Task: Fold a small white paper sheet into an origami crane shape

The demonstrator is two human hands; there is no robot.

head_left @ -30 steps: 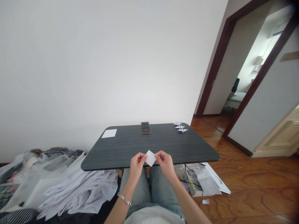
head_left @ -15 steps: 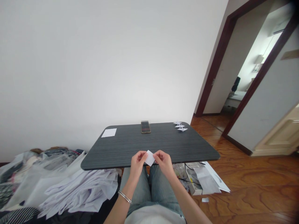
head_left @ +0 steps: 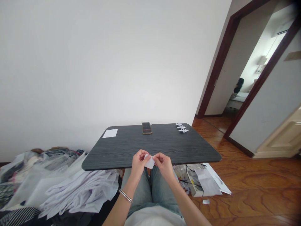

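Observation:
Both hands pinch a small white piece of paper (head_left: 150, 162) over the near edge of a dark wood-grain table (head_left: 122, 147). My left hand (head_left: 138, 164) grips its left side, with a silver bracelet on that wrist. My right hand (head_left: 164, 164) grips its right side. The paper looks folded small and is partly hidden by my fingers. A flat white sheet (head_left: 110, 133) lies at the table's far left corner. A phone (head_left: 146, 128) rests at the far middle. Three small white folded paper cranes (head_left: 182, 127) stand at the far right.
A heap of white and striped cloth and bags (head_left: 54, 185) fills the floor on the left. Under the table's right side lie papers, a box and cables (head_left: 202, 183). Wooden floor (head_left: 256, 188) runs right to an open doorway (head_left: 249, 78).
My hands have drawn closer together and the paper between them shows smaller, more covered by the fingers. The view has shifted very slightly.

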